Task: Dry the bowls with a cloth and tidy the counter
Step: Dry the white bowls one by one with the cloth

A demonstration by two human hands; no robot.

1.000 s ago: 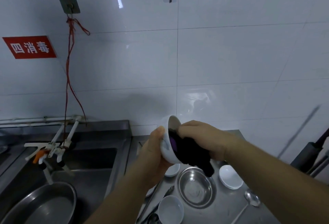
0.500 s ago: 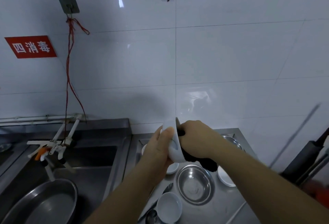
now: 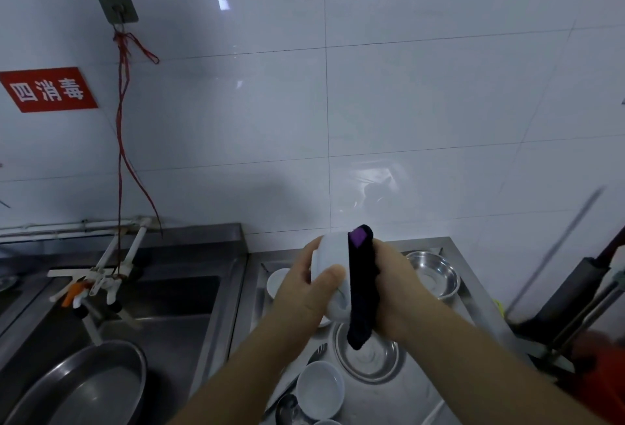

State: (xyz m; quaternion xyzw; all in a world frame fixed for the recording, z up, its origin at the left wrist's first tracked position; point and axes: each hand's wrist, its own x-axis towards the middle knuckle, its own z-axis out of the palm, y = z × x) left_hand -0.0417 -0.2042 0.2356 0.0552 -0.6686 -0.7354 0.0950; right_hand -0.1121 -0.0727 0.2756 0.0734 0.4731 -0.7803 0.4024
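I hold a white bowl [image 3: 333, 257] up above the steel counter [image 3: 419, 394], turned on its side. My left hand [image 3: 306, 292] grips it from the left, thumb across its outside. My right hand [image 3: 394, 284] holds a dark cloth [image 3: 362, 289] with a purple patch against the bowl's open side. The cloth's lower end hangs below both hands. The bowl's inside is hidden.
On the counter lie a white bowl [image 3: 319, 389], a steel bowl [image 3: 370, 355], another steel bowl [image 3: 433, 274], a white bowl [image 3: 278, 284], a fork and a spoon [image 3: 287, 406]. A sink with taps [image 3: 98, 284] and a steel basin [image 3: 77, 387] is at left. Dark handles [image 3: 581, 292] lean at right.
The bowl has been turned in my hands. The cloth, earlier bunched inside the bowl under my right hand, now stands upright across its mouth with the purple patch showing at the top.
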